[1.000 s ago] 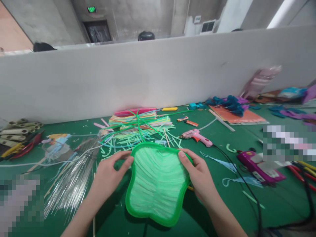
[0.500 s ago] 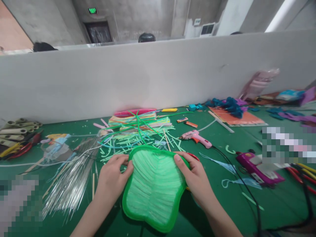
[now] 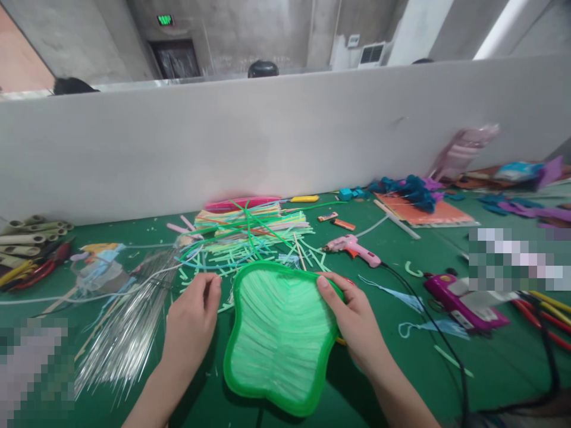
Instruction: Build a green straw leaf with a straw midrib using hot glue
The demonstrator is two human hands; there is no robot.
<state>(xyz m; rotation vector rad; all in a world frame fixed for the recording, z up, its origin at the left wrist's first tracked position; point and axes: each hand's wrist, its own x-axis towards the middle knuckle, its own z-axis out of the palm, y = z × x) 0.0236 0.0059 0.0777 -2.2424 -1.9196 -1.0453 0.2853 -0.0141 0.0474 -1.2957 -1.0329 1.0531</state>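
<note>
A light green, streaked, leaf-like piece (image 3: pixel 281 333) with a thick darker green rim is held up in front of me, its face toward me. My right hand (image 3: pixel 350 309) grips its upper right edge, thumb on the front and the other fingers behind. Off to the left of the rim, apart from it, is my left hand (image 3: pixel 191 315). Its fingers are curled, with thumb and forefinger pressed together; whether anything small is between them is hidden.
Behind lie bundled pipe cleaners (image 3: pixel 254 220) and loose cut pieces. A pink glue gun (image 3: pixel 352 246) rests right of them, its cord running toward a purple power strip (image 3: pixel 464 300). Thin metal wires (image 3: pixel 129 324) fan out at left. A white partition (image 3: pixel 267 137) closes the back.
My left hand has let go of the piece's left edge and moved left, away from it. The right hand still holds the piece, which has barely shifted.
</note>
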